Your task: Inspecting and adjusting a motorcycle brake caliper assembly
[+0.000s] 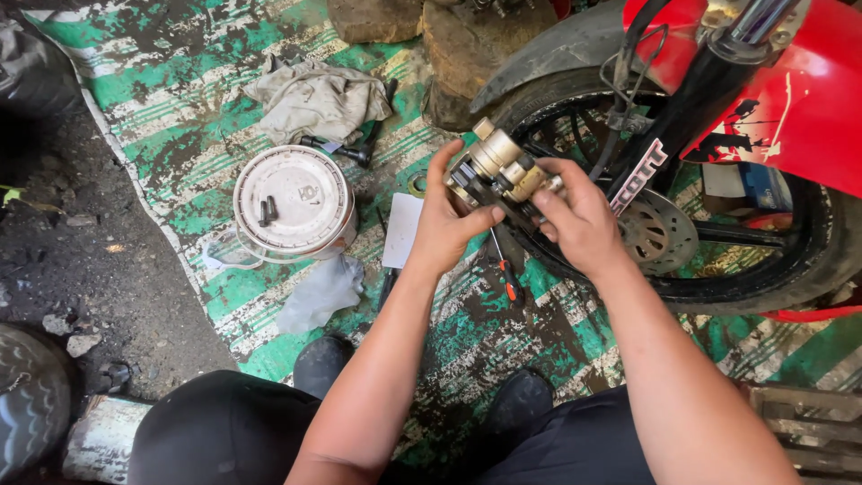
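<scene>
Head view: the left hand (446,220) is closed around the near side of a brake caliper (499,171), thumb across its lower face. The right hand (579,216) grips the opposite side, fingers curled over the top. The caliper sits between both hands, touching each, its long axis running up-left from the right hand, brass-coloured cylinder end uppermost. Neither hand is nearer. Just beyond the right hand stands the brake disc (658,235); left of the left hand, a white bucket lid (292,199).
</scene>
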